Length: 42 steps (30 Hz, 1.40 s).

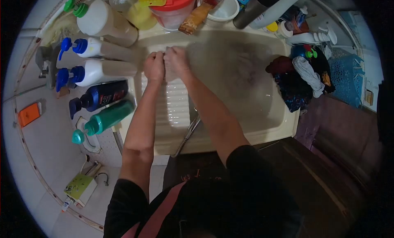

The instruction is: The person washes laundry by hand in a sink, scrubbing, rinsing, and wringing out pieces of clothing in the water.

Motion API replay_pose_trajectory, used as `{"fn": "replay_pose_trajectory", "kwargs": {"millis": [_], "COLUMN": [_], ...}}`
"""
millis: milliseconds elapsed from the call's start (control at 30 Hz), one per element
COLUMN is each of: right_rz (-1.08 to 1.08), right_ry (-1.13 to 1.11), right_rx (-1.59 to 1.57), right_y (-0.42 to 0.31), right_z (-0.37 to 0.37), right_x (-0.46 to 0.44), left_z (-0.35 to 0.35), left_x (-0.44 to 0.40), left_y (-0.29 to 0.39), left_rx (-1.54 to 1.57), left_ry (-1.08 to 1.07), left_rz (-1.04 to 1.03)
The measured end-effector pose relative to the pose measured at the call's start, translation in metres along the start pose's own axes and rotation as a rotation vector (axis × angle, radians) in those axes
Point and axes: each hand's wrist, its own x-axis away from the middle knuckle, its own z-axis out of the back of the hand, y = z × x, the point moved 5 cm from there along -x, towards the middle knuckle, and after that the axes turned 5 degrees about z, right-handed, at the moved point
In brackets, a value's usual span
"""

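The left hand (154, 65) and right hand (176, 60) curl side by side, at eleven o'clock in the sink (230, 147).
I can't tell if they are closed or holding something; ridges (176, 103) are at six o'clock, a blurry lump (246, 67) at three.

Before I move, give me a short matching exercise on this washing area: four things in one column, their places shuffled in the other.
Things:
1. Left hand
2. Green bottle
3. Metal hose
4. Red-lidded tub

Places:
A. Lies across the near rim of the basin
B. On the ledge along the basin's far side
C. Close beside the right hand, at the far end of the ribbed slope
D. Nearest the person in the row of bottles on the left

Right pairs: 1-C, 2-D, 3-A, 4-B
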Motion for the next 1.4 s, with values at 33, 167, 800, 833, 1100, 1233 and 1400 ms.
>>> {"fn": "replay_pose_trajectory", "kwargs": {"millis": [33, 167, 800, 833, 1100, 1233, 1400], "right_rz": [0.018, 0.125, -0.335, -0.351, -0.460, -0.322, -0.170], "right_ry": [0.072, 0.084, 0.150, 0.132, 0.320, 0.064, 0.146], "right_rx": [-0.306, -0.308, -0.372, -0.252, -0.566, -0.020, -0.255], "right_y": [0.000, 0.037, 0.179, 0.176, 0.244, 0.127, 0.148], "right_z": [0.021, 0.193, 0.263, 0.258, 0.303, 0.233, 0.237], "right_x": [0.011, 0.073, 0.103, 0.103, 0.120, 0.103, 0.112], "left_z": [-0.003, -0.017, -0.213, -0.197, -0.213, -0.235, -0.197], "left_x": [0.003, 0.053, 0.157, 0.171, 0.151, 0.158, 0.151], "left_y": [-0.001, 0.024, 0.059, 0.081, 0.023, 0.014, 0.011], "left_rx": [0.491, 1.081, 0.687, 0.692, 0.991, 1.058, 1.165], "left_ry": [-0.098, -0.328, -1.053, -1.014, -1.006, -1.137, -0.972], "left_rz": [0.064, 0.080, 0.524, 0.563, 0.574, 0.631, 0.608]}}
